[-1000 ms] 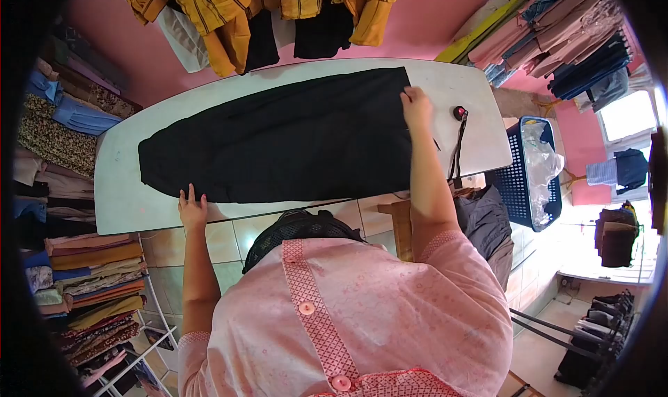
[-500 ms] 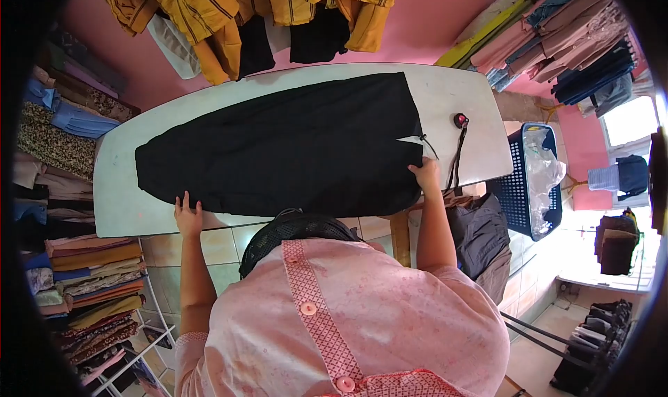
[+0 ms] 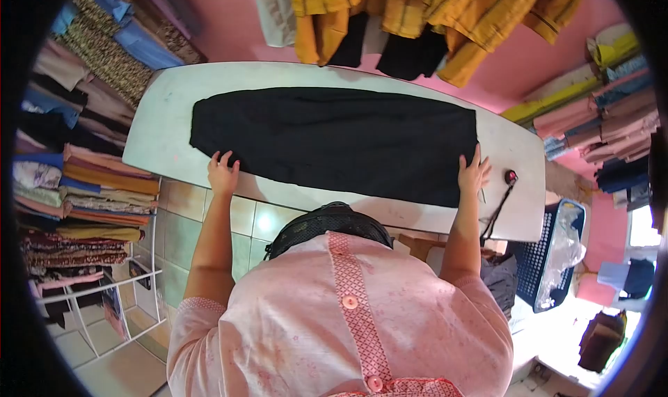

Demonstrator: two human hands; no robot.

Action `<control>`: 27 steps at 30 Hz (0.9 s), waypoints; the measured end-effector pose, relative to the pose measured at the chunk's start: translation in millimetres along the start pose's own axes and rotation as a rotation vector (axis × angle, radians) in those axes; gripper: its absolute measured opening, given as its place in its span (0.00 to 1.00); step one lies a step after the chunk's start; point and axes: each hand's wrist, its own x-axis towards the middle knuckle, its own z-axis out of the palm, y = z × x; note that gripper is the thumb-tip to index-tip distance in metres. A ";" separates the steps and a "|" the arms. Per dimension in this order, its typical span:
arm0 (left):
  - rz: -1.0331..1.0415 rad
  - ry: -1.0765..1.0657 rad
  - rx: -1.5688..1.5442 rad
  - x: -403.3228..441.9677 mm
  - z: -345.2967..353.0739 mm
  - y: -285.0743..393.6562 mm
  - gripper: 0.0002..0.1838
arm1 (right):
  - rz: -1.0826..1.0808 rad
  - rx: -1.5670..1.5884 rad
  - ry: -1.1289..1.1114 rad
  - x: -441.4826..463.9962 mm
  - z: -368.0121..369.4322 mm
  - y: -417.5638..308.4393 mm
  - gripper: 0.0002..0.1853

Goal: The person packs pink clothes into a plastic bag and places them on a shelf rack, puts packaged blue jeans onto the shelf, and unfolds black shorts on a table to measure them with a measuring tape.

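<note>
A long black garment, skirt-like in outline [image 3: 334,143], lies flat across the white table [image 3: 163,125]. My left hand [image 3: 223,174] rests at its near edge toward the left end, fingers spread and touching the cloth. At the right end, my right hand [image 3: 473,173] lies along the edge with its fingers stretched and apart. A small thin item shows just below the right hand, too small to name. Right of that hand is a round black and red object [image 3: 511,176] with a dark strap [image 3: 497,212] trailing toward the near edge.
Folded clothes [image 3: 104,195] are stacked on a white rack [image 3: 132,286] at left. Yellow garments [image 3: 403,11] hang beyond the table's far edge. A blue basket [image 3: 529,261] with clear plastic stands off the right corner. More clothes [image 3: 591,118] hang at far right.
My right hand has gone from pinching the garment's right corner to lying open on that end. The white notch there no longer shows. My view has turned and shifted.
</note>
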 end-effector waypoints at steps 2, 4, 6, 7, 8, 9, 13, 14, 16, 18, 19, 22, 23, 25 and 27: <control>-0.037 -0.109 -0.077 4.2 0.9 -16.3 0.18 | -0.003 -0.167 -0.224 -19.9 23.7 7.0 0.32; -0.079 -0.183 -0.141 9.9 -7.3 -22.3 0.17 | -0.049 -0.144 -0.121 -29.4 38.2 17.7 0.30; -0.120 -0.217 -0.228 19.1 -2.0 -35.9 0.15 | -0.039 -0.127 -0.140 -24.1 38.1 13.8 0.30; -0.135 -0.240 -0.272 22.4 2.3 -42.5 0.14 | -0.017 -0.130 -0.182 -22.6 33.9 12.7 0.30; -0.136 -0.199 -0.370 26.3 6.3 -49.0 0.12 | -0.013 -0.134 -0.205 -21.8 30.5 11.7 0.30; -0.172 -0.080 -0.367 27.3 9.0 -53.4 0.11 | -0.009 -0.153 -0.231 -21.4 24.8 10.1 0.30; -0.604 0.207 -0.758 47.4 48.0 -90.2 0.21 | 0.134 -0.173 -0.040 -37.2 18.6 0.6 0.31; -0.826 0.257 -0.947 54.4 50.4 -90.6 0.26 | 0.163 -0.153 0.012 -43.8 19.3 1.1 0.31; -1.168 0.179 -1.213 66.4 40.5 -88.0 0.37 | 0.136 -0.143 -0.028 -55.5 35.2 6.9 0.32; -1.211 0.119 -1.227 75.0 30.9 -87.1 0.34 | 0.112 -0.123 -0.047 -62.9 34.9 10.5 0.32; -1.232 0.089 -1.235 79.0 36.0 -97.3 0.33 | 0.151 -0.097 -0.015 -63.0 30.6 8.0 0.33; -1.160 -0.124 -1.228 82.5 34.5 -118.8 0.23 | 0.247 -0.068 0.060 -60.0 18.1 4.2 0.34; -1.143 -0.193 -1.216 83.3 34.1 -118.1 0.21 | 0.262 -0.089 0.063 -60.6 14.2 5.6 0.36; -1.142 -0.233 -1.281 84.5 43.1 -128.9 0.19 | 0.393 -0.058 0.017 -63.8 7.5 8.6 0.39; -1.182 -0.204 -1.217 88.1 42.2 -125.2 0.20 | 0.396 -0.107 -0.050 -66.6 2.6 21.8 0.43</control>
